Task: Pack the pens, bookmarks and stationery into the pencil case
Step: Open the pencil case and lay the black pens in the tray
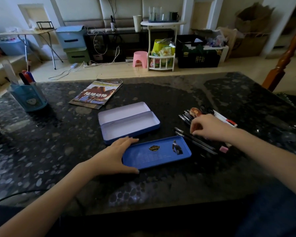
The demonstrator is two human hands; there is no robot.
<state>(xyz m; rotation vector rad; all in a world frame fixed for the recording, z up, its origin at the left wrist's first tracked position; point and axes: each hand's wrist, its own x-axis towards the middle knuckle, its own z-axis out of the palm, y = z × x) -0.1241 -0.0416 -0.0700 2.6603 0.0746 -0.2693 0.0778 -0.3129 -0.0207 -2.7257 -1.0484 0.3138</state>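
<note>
Basically nothing's packed yet: the pencil case (129,123) sits open and empty mid-worktop, my left hand (115,155) rests flat and open on the blue tray (156,152), right-hand (210,127) grip pinching narrow over the black pens (195,141), can't tell if it's got one.
</note>
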